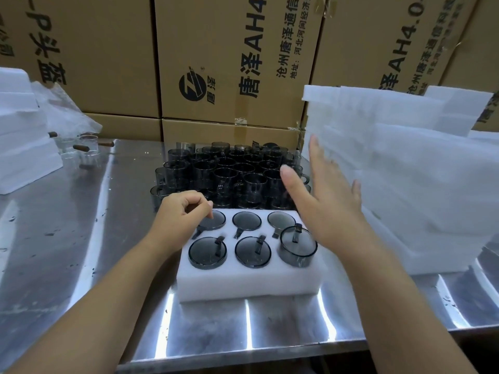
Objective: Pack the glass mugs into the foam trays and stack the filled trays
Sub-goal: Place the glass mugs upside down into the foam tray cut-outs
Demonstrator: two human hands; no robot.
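Six dark glass mugs (253, 251) sat in the foam tray (243, 282); left hand (183, 209) curled, grip unclear; right hand (329, 201) spread, empty.

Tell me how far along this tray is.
Done: all six holes of the tray hold mugs; five sit low. In hand: the front-right mug rides high; the left hand is curled at the back-left mug, the right hand open above. Left: seat it, stack the tray, pack the loose mugs behind.
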